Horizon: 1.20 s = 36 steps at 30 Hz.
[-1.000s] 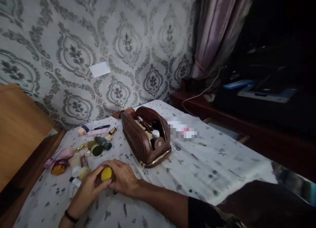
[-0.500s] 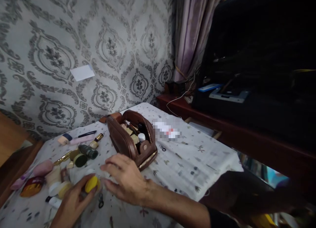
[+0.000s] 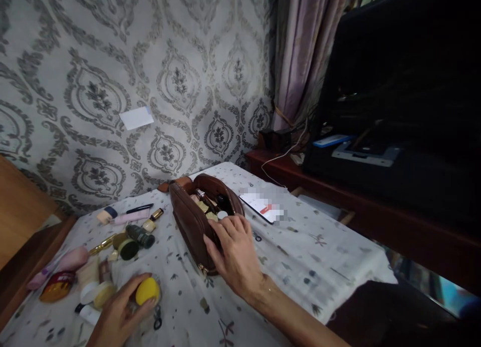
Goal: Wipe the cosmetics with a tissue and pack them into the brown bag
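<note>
My left hand (image 3: 126, 307) is closed around a small jar with a yellow lid (image 3: 148, 291), low over the cloth. My right hand (image 3: 236, 252) is at the near end of an open brown toiletry bag (image 3: 188, 227). Its fingers curl over the bag's rim and the thumb presses on the outer wall; the fingertips are partly hidden. Inside the bag are several cosmetics, among them a round white cap (image 3: 222, 215). Left of the bag lie a dark green bottle (image 3: 140, 236), an olive-lidded jar (image 3: 126, 247), a gold tube (image 3: 102, 244) and a red-brown jar (image 3: 57, 287).
A patterned white cloth (image 3: 300, 257) covers the surface. A phone (image 3: 259, 207) with a lit screen lies right of the bag. A black pen (image 3: 139, 208) and a pink tube (image 3: 131, 217) are toward the wall. A dark red desk (image 3: 323, 192) borders the right side.
My right hand has moved from beside the yellow-lidded jar up and right onto the bag's near end. My left hand still holds the jar. The view has shifted slightly.
</note>
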Tool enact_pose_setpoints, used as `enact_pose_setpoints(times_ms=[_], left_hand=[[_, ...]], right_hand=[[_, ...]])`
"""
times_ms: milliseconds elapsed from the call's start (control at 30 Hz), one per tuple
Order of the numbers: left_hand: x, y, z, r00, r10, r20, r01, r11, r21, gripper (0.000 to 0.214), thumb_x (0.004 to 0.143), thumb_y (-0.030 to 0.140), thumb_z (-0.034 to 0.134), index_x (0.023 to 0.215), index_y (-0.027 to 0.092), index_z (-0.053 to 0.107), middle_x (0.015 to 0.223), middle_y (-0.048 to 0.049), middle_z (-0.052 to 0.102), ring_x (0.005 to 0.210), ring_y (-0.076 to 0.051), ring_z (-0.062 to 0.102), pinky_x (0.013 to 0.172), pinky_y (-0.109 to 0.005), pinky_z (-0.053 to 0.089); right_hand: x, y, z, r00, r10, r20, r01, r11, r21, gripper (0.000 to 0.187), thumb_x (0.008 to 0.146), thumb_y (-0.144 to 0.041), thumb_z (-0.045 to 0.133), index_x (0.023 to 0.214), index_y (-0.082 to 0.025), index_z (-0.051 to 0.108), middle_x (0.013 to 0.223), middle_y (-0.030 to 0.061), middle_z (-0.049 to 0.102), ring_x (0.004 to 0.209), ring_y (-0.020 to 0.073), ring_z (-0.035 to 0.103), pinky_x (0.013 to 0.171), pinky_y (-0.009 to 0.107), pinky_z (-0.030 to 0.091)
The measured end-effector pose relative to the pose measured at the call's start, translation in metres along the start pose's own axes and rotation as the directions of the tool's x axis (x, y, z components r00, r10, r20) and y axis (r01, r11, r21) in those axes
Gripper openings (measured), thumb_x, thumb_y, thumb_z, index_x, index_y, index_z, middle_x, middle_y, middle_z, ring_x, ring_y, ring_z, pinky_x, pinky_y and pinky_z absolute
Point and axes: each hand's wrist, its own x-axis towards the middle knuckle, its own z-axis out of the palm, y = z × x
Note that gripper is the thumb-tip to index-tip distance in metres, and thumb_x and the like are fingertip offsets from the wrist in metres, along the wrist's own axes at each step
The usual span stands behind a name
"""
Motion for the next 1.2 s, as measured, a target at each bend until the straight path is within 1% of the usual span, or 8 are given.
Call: enact_pose_setpoints(times_ms=[200,467,600,767,867,967,1067,1200], left_hand=[[0.004,-0.002,-0.005,0.995,0.101,0.013,-0.102,0.99,0.099,0.041,0.076,0.046,0.068,0.108,0.022,0.071,0.103,-0.0056,0.077,0.088,-0.023,0.074,0.076,-0.024,0.06],[0.014,0.025,-0.013,0.997,0.071,-0.022,-0.065,0.976,0.206,0.04,0.077,0.051,0.065,0.107,0.026,0.072,0.092,-0.0021,0.078,0.079,-0.022,0.074,0.062,-0.023,0.06],[0.037,0.055,-0.026,0.997,0.061,-0.043,-0.054,0.986,0.158,0.045,0.074,0.055,0.066,0.111,0.029,0.071,0.092,-0.0009,0.077,0.075,-0.022,0.072,0.06,-0.024,0.06],[0.082,0.118,-0.038,0.991,0.12,-0.056,-0.122,0.991,-0.045,0.049,0.079,0.052,0.063,0.12,0.025,0.063,0.114,-0.0043,0.072,0.097,-0.025,0.071,0.074,-0.027,0.061],[0.112,0.158,-0.029,0.979,0.152,-0.135,-0.174,0.969,-0.173,0.047,0.083,0.048,0.061,0.122,0.022,0.058,0.114,-0.0065,0.07,0.098,-0.024,0.069,0.079,-0.028,0.059],[0.138,0.183,-0.014,0.959,0.261,-0.115,-0.281,0.933,-0.225,0.045,0.089,0.043,0.057,0.127,0.019,0.052,0.119,-0.0084,0.066,0.103,-0.021,0.066,0.086,-0.028,0.056],[0.153,0.187,0.001,0.933,0.358,-0.039,-0.359,0.913,-0.194,0.042,0.093,0.04,0.052,0.128,0.018,0.049,0.123,-0.0101,0.063,0.106,-0.021,0.064,0.09,-0.029,0.053],[0.152,0.179,0.008,0.924,0.382,0.034,-0.38,0.924,-0.042,0.039,0.094,0.038,0.049,0.126,0.017,0.05,0.116,-0.0106,0.066,0.108,-0.023,0.064,0.096,-0.035,0.05]], right_hand=[[-0.007,0.004,0.003,0.997,0.031,-0.073,-0.023,0.994,0.107,0.011,0.09,-0.025,0.057,0.095,-0.017,0.064,0.085,0.006,0.062,0.085,0.0228,0.049,0.086,0.044,0.038],[-0.018,0.019,0.006,0.985,-0.008,-0.174,0.042,0.981,0.191,0.02,0.09,-0.016,0.057,0.106,-0.023,0.068,0.083,0.0029,0.06,0.082,0.0188,0.049,0.088,0.046,0.037],[-0.021,0.022,0.009,0.982,-0.002,-0.189,0.041,0.979,0.201,0.024,0.089,-0.015,0.057,0.108,-0.025,0.067,0.084,0.0025,0.061,0.082,0.0189,0.05,0.092,0.049,0.037],[-0.023,0.025,0.009,0.984,-0.007,-0.175,0.039,0.982,0.183,0.027,0.085,-0.014,0.061,0.108,-0.026,0.067,0.084,0.0022,0.062,0.082,0.0192,0.052,0.094,0.048,0.037],[-0.024,0.027,0.007,0.987,-0.012,-0.161,0.04,0.985,0.169,0.028,0.084,-0.013,0.063,0.109,-0.026,0.068,0.085,0.0018,0.062,0.082,0.0187,0.053,0.096,0.049,0.037],[-0.025,0.028,0.006,0.989,-0.003,-0.147,0.029,0.984,0.174,0.027,0.085,-0.015,0.062,0.109,-0.027,0.068,0.085,0.0014,0.063,0.082,0.0179,0.054,0.096,0.049,0.038],[-0.025,0.028,0.006,0.99,0.008,-0.14,0.019,0.981,0.191,0.026,0.087,-0.016,0.061,0.11,-0.026,0.068,0.085,0.0015,0.064,0.083,0.018,0.054,0.096,0.048,0.039],[-0.027,0.029,0.005,0.99,0.003,-0.138,0.023,0.982,0.188,0.028,0.086,-0.014,0.06,0.111,-0.026,0.067,0.085,0.0017,0.065,0.084,0.0185,0.055,0.097,0.049,0.04]])
